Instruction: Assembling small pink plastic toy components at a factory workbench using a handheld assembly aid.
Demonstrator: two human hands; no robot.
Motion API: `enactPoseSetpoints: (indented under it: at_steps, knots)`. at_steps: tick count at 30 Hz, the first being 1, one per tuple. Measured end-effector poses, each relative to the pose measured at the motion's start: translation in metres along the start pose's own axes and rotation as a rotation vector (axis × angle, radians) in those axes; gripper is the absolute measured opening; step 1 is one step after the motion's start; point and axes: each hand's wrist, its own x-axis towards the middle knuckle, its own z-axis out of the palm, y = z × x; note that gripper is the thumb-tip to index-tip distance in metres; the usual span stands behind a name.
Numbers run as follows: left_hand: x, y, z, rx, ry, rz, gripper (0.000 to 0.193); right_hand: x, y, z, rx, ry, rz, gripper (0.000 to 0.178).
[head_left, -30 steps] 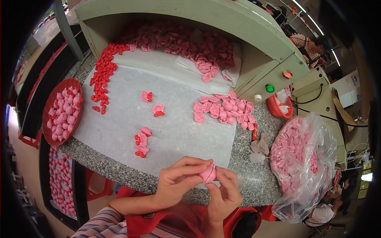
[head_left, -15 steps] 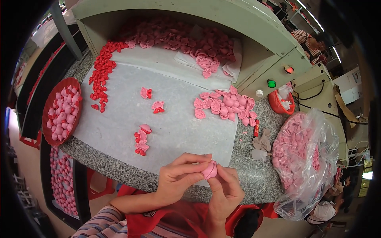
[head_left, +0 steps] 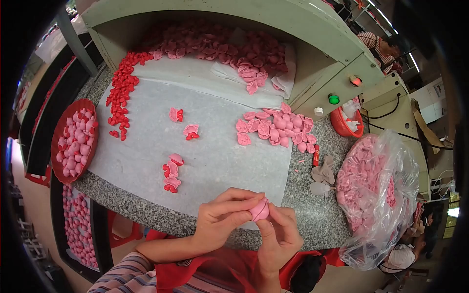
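Both my hands meet over the table's near edge around one small pink rounded plastic piece (head_left: 260, 210) with a dark seam line across it. My left hand (head_left: 225, 211) pinches it from the left between thumb and fingers. From the right, the thumb and fingertips of my right hand (head_left: 278, 233) press on it. On the white sheet (head_left: 229, 161) ahead lie several pink shell pieces with red bow-like parts, among them one pink-and-red piece (head_left: 191, 131) and a small cluster (head_left: 172, 171). A pile of pink shells (head_left: 278, 126) rests on the sheet's right side.
Small red parts (head_left: 119, 97) line the sheet's left side. A red basket (head_left: 54, 146) of pink pieces stands at left. Pink shells fill the pale green cabinet (head_left: 312, 73). At right are a red marker-like tube (head_left: 316, 155), a small red basket (head_left: 337, 126) and a plastic bag (head_left: 398, 195).
The view has shifted slightly, so the table things appear a little further left. Both hands keep the pink piece pinched in nearly the same place.
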Motion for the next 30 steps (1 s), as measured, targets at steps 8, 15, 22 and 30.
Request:
enactPoseSetpoints:
  at_steps: [8, 15, 22, 30]
  knots:
    - [-0.001, -0.002, -0.001, 0.063, -0.029, 0.026, 0.024, -0.001, -0.009, 0.001, -0.100, 0.004, -0.018, 0.031]
    - [-0.002, -0.006, 0.002, 0.068, -0.024, 0.059, 0.023, 0.001, -0.010, -0.003, -0.076, -0.035, 0.021, 0.031]
    - [-0.001, -0.005, 0.006, -0.029, -0.064, 0.122, 0.024, -0.006, -0.007, -0.001, -0.197, 0.009, -0.114, 0.029]
    - [-0.002, -0.010, 0.003, -0.098, -0.088, 0.129, 0.024, -0.011, -0.008, 0.003, -0.264, 0.055, -0.231, 0.028]
